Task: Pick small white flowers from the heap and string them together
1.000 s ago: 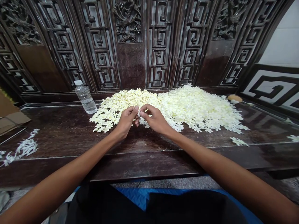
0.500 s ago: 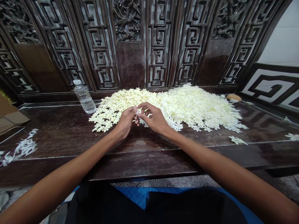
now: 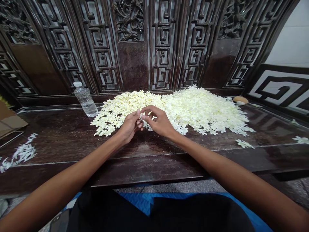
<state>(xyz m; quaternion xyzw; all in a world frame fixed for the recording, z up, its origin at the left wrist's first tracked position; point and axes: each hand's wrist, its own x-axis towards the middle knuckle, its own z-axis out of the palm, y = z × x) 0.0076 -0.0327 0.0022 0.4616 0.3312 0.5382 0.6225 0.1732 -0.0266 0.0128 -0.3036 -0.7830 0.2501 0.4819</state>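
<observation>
A wide heap of small cream-white flowers lies on the dark wooden bench. My left hand and my right hand meet at the heap's near edge, fingertips pinched together on one small white flower between them. Both hands hover just above the bench surface. The flower is mostly hidden by my fingers.
A clear plastic water bottle stands left of the heap. A strand of white flowers lies at the far left, near a brown cardboard piece. Loose flowers sit to the right. A carved wooden backrest rises behind.
The hands stay together at the same spot; the fingers have shifted slightly around the small flower. The view has tilted a little.
</observation>
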